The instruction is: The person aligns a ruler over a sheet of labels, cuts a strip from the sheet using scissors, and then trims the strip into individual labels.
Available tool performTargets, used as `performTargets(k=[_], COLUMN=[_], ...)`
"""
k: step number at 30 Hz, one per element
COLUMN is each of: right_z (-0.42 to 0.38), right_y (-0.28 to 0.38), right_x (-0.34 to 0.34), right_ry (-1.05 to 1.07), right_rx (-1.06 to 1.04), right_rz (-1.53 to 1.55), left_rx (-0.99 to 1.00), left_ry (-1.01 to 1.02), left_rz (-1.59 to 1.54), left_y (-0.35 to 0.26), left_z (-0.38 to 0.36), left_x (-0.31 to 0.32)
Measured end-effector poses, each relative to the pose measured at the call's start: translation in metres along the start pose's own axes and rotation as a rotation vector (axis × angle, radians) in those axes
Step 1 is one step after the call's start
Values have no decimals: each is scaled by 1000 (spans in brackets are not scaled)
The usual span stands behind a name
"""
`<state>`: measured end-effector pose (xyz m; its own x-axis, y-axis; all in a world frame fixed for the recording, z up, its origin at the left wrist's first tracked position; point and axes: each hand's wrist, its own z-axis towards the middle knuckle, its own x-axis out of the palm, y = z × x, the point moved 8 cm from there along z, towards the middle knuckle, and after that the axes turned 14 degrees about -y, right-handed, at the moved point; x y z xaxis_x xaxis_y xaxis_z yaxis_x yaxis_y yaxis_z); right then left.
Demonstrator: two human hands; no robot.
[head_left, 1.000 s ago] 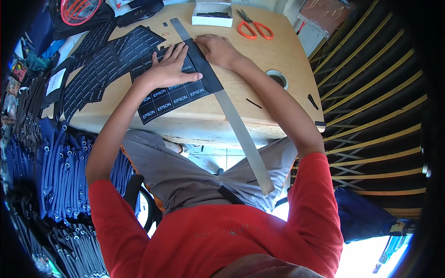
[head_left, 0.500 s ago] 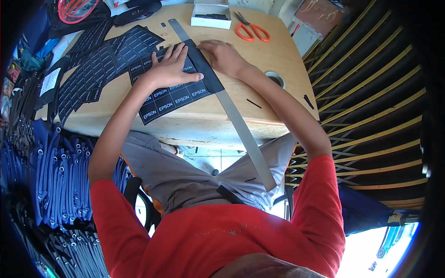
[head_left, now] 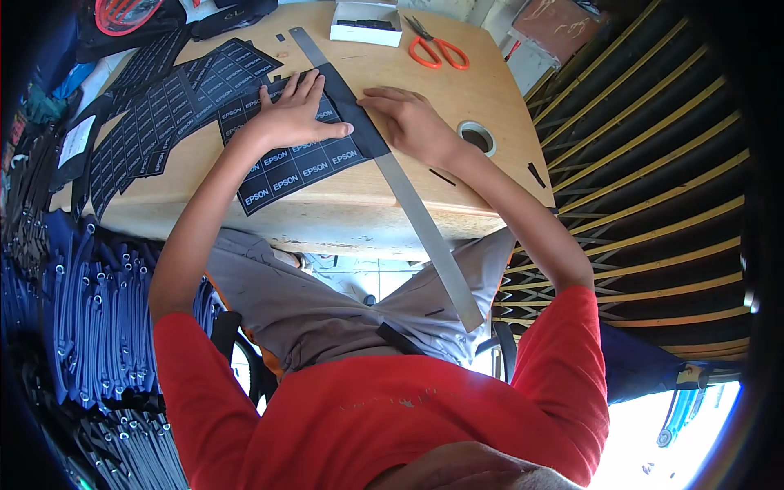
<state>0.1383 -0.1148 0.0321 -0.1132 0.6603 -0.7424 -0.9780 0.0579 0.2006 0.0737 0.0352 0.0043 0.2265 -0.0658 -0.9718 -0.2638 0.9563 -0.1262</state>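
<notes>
A black sheet printed with EPSON labels [head_left: 282,181] lies near the table's front edge. Its plain black margin [head_left: 359,122] covers the middle of a long steel ruler [head_left: 429,237], which slants across the table and sticks out over my lap. My left hand [head_left: 290,118] rests flat on the sheet with fingers spread and thumb out, its fingertips near the ruler. On the other side, my right hand [head_left: 412,126] has its fingers curled together at the margin's right edge. Whether the fingertips pinch or press that edge is hard to see.
More EPSON sheets [head_left: 167,106] overlap on the left. Orange-handled scissors [head_left: 437,53] and a white box [head_left: 365,31] of black pieces are at the back. A tape roll [head_left: 476,139] lies beside my right forearm. Blue straps [head_left: 102,327] hang at left; a folding gate [head_left: 645,163] stands right.
My right hand has slid a little toward me along the margin's edge. My left hand stays spread on the sheet. The whole view has shifted slightly.
</notes>
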Motion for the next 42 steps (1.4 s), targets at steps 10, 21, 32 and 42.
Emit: performTargets(k=[10, 21, 32, 42], right_z=[-24, -46, -63, -54], right_y=[25, 43, 56, 54], right_x=[-28, -50, -61, -61], right_ry=[32, 56, 80, 11], right_rx=[-3, -11, 11, 106], right_rz=[-17, -42, -79, -33], left_rx=[3, -22, -24, -19], left_ry=[-11, 2, -5, -13], left_rz=[6, 91, 105, 104], left_y=[1, 0, -3, 0], left_z=[0, -1, -2, -1], left_x=[1, 1, -2, 1])
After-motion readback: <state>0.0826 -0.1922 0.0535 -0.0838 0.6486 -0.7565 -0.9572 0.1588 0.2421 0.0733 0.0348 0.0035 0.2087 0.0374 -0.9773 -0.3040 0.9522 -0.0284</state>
